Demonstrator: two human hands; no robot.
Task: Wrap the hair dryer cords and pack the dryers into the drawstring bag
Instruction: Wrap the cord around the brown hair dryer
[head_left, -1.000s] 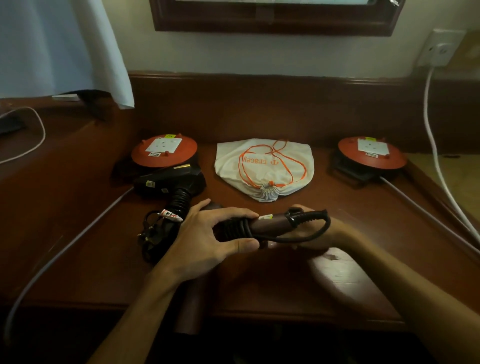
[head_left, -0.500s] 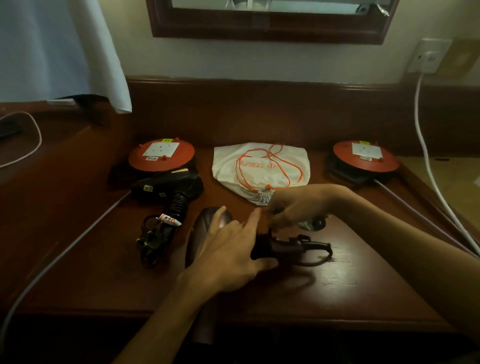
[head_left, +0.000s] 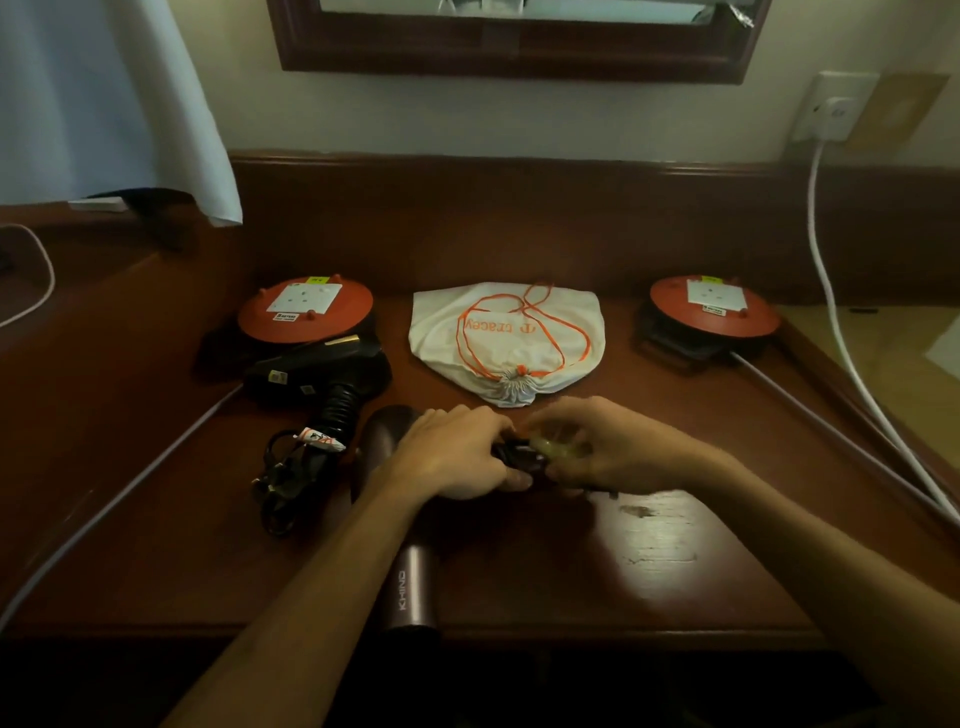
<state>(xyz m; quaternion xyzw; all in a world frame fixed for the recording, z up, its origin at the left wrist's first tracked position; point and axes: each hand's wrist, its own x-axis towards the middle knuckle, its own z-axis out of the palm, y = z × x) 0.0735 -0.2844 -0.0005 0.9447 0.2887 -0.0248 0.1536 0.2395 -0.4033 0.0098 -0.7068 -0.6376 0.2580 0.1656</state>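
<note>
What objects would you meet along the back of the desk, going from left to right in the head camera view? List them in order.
Left orange cord reel → white drawstring bag → right orange cord reel → white cable hanging from the wall socket.

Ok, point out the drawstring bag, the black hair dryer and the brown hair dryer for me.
drawstring bag (head_left: 566, 332), head view, on the white cloth right of the orange cord.
black hair dryer (head_left: 311, 366), head view, on its body.
brown hair dryer (head_left: 413, 597), head view, on the barrel near the lettering.
</note>
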